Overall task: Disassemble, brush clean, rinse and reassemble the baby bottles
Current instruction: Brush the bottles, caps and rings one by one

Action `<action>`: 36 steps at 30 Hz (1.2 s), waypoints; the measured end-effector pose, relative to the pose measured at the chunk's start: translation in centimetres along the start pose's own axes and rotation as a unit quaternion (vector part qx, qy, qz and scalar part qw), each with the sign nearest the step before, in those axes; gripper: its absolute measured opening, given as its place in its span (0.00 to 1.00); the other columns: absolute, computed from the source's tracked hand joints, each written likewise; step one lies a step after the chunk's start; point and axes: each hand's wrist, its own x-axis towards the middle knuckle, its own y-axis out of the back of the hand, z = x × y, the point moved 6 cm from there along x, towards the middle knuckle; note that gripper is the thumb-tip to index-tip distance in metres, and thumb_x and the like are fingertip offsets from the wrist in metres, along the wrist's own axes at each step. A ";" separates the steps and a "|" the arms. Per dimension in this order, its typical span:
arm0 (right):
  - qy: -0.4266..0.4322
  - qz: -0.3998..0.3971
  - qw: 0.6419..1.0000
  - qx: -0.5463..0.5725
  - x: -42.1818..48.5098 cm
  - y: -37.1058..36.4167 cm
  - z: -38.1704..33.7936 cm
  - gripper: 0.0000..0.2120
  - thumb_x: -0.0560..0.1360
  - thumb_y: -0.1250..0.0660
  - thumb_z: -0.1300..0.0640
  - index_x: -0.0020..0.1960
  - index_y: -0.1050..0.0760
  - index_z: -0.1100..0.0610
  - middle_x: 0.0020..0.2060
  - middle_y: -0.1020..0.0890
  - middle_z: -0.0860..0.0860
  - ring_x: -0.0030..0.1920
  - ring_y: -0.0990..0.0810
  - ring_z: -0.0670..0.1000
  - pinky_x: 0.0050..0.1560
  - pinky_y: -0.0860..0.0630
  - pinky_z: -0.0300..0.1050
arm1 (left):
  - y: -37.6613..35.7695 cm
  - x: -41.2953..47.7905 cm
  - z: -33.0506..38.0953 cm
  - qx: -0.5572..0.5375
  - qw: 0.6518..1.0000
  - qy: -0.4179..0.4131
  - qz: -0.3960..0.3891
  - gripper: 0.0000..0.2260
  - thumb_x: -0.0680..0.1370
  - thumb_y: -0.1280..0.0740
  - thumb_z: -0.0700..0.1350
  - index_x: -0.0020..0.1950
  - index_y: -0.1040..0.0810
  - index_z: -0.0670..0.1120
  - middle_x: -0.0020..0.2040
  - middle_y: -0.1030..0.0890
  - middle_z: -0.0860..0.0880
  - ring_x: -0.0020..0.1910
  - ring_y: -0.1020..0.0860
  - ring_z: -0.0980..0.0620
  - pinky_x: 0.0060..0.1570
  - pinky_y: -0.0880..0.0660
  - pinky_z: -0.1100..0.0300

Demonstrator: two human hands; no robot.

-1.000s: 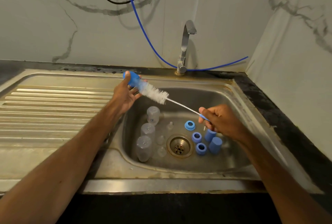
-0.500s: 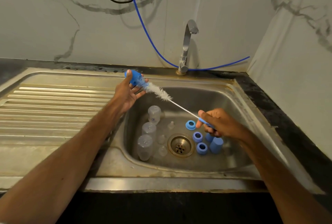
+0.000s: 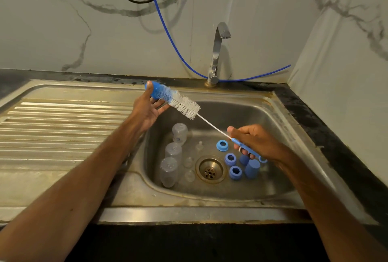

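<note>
Since the earlier frame the left hand (image 3: 148,107) has turned its palm up a little and the right hand (image 3: 255,142) has rolled, so more of the blue handle (image 3: 236,142) shows below it; the brush (image 3: 184,106) keeps its slant. The left hand pinches a blue cap (image 3: 154,91) above the back-left corner of the sink (image 3: 258,114), thumb on the domed end and fingertips beneath. The brush tip sits inside the cap, and the right hand's fingers are curled round the handle over the sink's right side. That light pinch looks like the weak point: a hard push could knock the smooth, rounded cap out onto the ribbed draining board (image 3: 63,127) or down among the parts. The thin twisted-wire stem could bend under side load, and the stiff white bristles may flick water as they spring free. Three hazy clear plastic bottles (image 3: 173,151) stand along the sink's left side. Small clear teats (image 3: 188,162), probably soft, lie beside the drain (image 3: 211,169), where they are easy to miss. Three blue rings (image 3: 230,159) and two caps (image 3: 252,168) lie to the drain's right. The sink is dull, stained steel.
</note>
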 end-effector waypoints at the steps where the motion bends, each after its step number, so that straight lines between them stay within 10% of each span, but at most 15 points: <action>1: 0.015 0.030 0.999 -0.012 0.1 0.4 0.0 0.16 0.72 0.25 0.43 0.44 0.18 0.57 0.31 0.18 0.55 0.29 0.23 0.50 0.30 0.24 0.44 | 0.1 0.1 0.0 -0.004 1.000 -0.001 0.007 0.22 0.82 0.35 0.56 0.69 0.29 0.43 0.64 0.20 0.40 0.58 0.16 0.42 0.56 0.17 0.49; 10: 0.023 -0.006 0.998 0.051 0.1 0.1 0.3 0.21 0.83 0.39 0.47 0.48 0.15 0.62 0.27 0.27 0.51 0.26 0.32 0.47 0.27 0.35 0.39 | 0.5 0.4 0.1 0.020 1.000 -0.007 0.004 0.27 0.81 0.35 0.59 0.72 0.28 0.41 0.64 0.19 0.39 0.59 0.17 0.41 0.55 0.17 0.48; 15: 0.064 0.085 0.994 0.014 0.0 0.8 -0.3 0.12 0.73 0.24 0.50 0.46 0.17 0.59 0.35 0.15 0.56 0.31 0.21 0.50 0.31 0.24 0.43 | 0.8 0.4 0.2 0.021 0.999 -0.011 0.024 0.27 0.81 0.34 0.59 0.71 0.28 0.42 0.64 0.19 0.39 0.59 0.16 0.41 0.53 0.17 0.48; 21: 0.026 0.059 0.997 0.033 0.0 0.4 0.2 0.22 0.84 0.39 0.48 0.42 0.17 0.62 0.24 0.28 0.50 0.25 0.33 0.48 0.25 0.34 0.37 | 0.0 0.0 -0.1 0.012 1.000 -0.001 -0.008 0.23 0.82 0.36 0.58 0.69 0.27 0.43 0.63 0.19 0.40 0.58 0.16 0.42 0.58 0.18 0.46; 27: 0.055 0.058 0.997 0.004 0.0 0.5 -0.2 0.12 0.75 0.26 0.50 0.47 0.17 0.60 0.33 0.16 0.55 0.28 0.26 0.49 0.25 0.31 0.38 | 0.3 0.0 0.1 0.001 1.000 -0.001 0.008 0.22 0.83 0.37 0.57 0.68 0.27 0.42 0.62 0.18 0.40 0.58 0.16 0.42 0.51 0.16 0.49; 36: -0.004 -0.044 0.992 0.116 -1.2 -0.2 -1.2 0.21 0.84 0.41 0.49 0.45 0.20 0.64 0.25 0.37 0.50 0.24 0.41 0.44 0.22 0.43 0.34 | 1.8 -0.2 2.8 -0.109 0.985 -0.087 0.104 0.16 0.84 0.37 0.53 0.58 0.24 0.40 0.60 0.18 0.38 0.57 0.16 0.44 0.55 0.17 0.50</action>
